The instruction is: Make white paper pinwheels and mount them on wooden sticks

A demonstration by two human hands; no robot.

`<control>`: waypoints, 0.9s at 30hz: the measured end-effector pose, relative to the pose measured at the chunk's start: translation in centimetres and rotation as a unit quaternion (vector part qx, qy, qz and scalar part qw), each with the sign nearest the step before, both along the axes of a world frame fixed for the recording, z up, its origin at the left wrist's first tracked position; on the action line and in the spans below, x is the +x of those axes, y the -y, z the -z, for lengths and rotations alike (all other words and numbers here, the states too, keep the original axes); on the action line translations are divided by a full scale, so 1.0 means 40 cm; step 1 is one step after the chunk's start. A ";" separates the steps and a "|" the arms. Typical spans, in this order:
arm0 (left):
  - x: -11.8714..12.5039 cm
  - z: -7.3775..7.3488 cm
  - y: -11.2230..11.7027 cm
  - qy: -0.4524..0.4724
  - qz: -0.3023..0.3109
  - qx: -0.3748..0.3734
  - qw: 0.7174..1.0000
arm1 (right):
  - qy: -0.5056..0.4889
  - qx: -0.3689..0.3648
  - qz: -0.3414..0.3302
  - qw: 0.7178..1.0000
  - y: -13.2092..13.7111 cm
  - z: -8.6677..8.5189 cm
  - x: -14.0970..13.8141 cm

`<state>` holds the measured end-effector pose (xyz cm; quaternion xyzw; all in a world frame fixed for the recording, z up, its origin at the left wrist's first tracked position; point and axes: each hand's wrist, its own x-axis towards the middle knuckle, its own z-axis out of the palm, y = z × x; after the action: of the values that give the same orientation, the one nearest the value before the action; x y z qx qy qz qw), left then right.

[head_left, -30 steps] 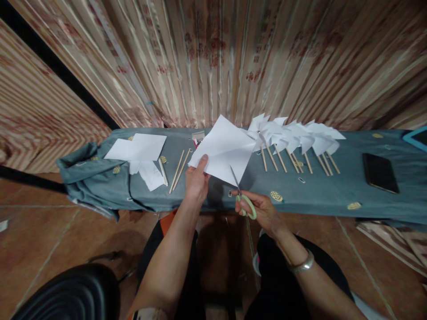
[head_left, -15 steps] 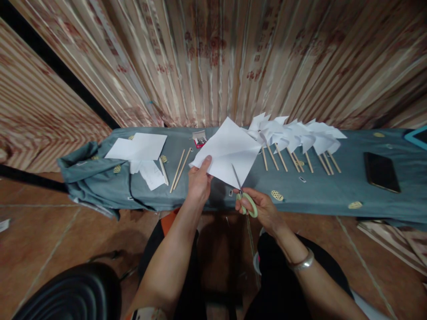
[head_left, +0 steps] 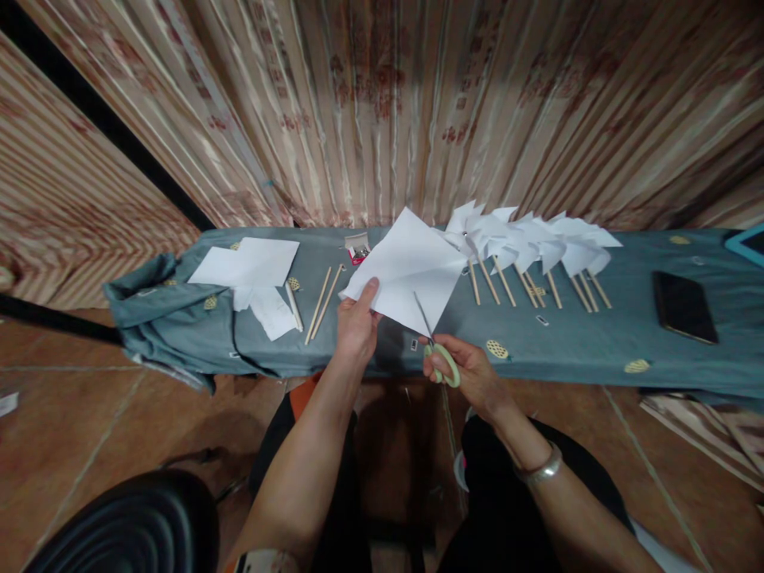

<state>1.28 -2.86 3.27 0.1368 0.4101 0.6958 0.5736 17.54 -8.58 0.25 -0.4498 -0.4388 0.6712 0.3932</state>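
Pinched at its left corner by my left hand (head_left: 358,322), a square white sheet of paper (head_left: 411,259) is held above the table like a diamond. My right hand (head_left: 469,370) grips scissors (head_left: 447,368) with light green handles. One blade lies over the paper near its lower corner; the other is hidden, apparently beneath the sheet. Behind the paper's right corner, white paper pinwheels (head_left: 528,243) on wooden sticks lie in an overlapping row. A small open red-and-white box (head_left: 358,249) with shiny bits inside sits just left of the sheet.
A grey-green cloth (head_left: 382,362) covers the narrow table. White paper sheets (head_left: 268,259), a white stick-like item (head_left: 294,308) and two wooden sticks (head_left: 321,306) lie left. A dark phone (head_left: 684,306) and a blue-edged object (head_left: 746,247) lie right. A black stool (head_left: 113,525) stands lower left; a curtain (head_left: 370,111) hangs behind.
Very little differs. The scissors and my right hand have shifted only slightly, and the blade still lies at the paper's lower corner. My left hand keeps its hold.
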 end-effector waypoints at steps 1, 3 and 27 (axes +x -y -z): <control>0.001 0.001 0.000 0.000 0.001 0.004 1.000 | 0.002 -0.001 0.001 1.000 0.000 0.001 0.000; 0.002 0.003 0.001 0.001 0.004 0.007 1.000 | 0.010 0.003 -0.001 1.000 0.000 0.002 0.001; 0.007 0.015 0.004 -0.004 0.025 0.008 1.000 | 0.038 0.022 -0.002 0.999 -0.002 -0.005 0.001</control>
<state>1.56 -3.04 2.69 0.1546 0.4034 0.6836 0.5883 17.60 -8.52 0.45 -0.4648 -0.4692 0.6447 0.3849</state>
